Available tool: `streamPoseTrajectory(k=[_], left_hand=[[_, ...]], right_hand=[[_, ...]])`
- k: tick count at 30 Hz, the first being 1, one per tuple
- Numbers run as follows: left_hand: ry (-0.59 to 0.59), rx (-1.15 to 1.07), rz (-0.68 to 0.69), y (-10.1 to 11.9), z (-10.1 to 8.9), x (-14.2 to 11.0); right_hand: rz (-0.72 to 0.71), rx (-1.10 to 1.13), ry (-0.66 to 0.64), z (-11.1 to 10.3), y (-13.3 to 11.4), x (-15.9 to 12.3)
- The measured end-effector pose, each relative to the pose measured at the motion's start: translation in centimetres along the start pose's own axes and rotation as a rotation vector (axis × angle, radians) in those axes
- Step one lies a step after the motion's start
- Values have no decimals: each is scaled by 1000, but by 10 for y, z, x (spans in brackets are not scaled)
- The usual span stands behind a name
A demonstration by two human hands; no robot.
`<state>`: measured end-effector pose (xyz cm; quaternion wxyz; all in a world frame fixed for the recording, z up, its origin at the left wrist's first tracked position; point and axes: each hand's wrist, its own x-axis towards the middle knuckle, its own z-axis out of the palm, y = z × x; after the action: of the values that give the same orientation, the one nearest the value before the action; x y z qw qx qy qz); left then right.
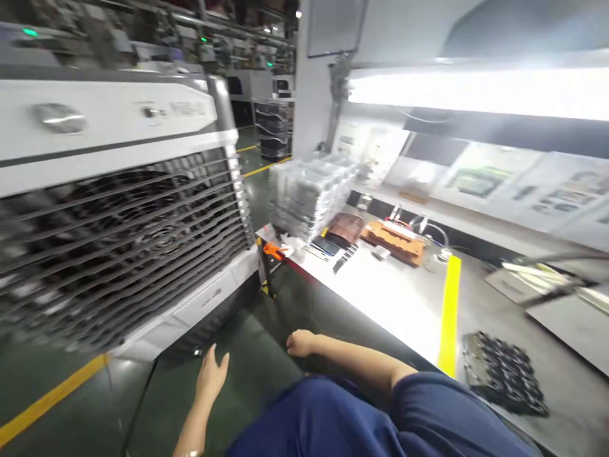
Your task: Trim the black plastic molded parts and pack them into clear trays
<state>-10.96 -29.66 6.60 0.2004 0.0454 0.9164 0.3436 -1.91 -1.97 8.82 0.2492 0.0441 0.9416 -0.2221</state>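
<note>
One cooler (209, 292), cut off at the left edge, its lettering blurred, stood near the left hand (210, 374), which hung with thumb and fingers wide apart, bare; one stack of trays (309, 190), too blurred to count, rose on the bench (380, 304); the right hand (301, 343) hung curled beside the bench, palm hidden, grip impossible to tell; farther right lay one yellow strip (450, 317) and one black part (507, 374)
</note>
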Motion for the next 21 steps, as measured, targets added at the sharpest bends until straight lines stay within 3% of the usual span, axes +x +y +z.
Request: streamPoseTrajectory(k=[5,8,10,13,16,19,21], left_hand=[[-179,-84,247,169,81,53],[-212,-164,442,247,117,70],[-186,-197,571,292,129,87],[-82,-176,663,354,135,124],[72,-154,766,410,138,172],[219,-152,885,450,149,222],[262,-155,983,464,162,252]], right_hand=[[151,137,219,-59,101,-47],[166,169,343,-97,136,-56],[149,168,423,-128,152,-52],[77,139,586,-191,168,-31],[-16,93,782,-272,173,2],[-149,-15,1004,-354,173,42],[-274,-153,1112,-397,174,71]])
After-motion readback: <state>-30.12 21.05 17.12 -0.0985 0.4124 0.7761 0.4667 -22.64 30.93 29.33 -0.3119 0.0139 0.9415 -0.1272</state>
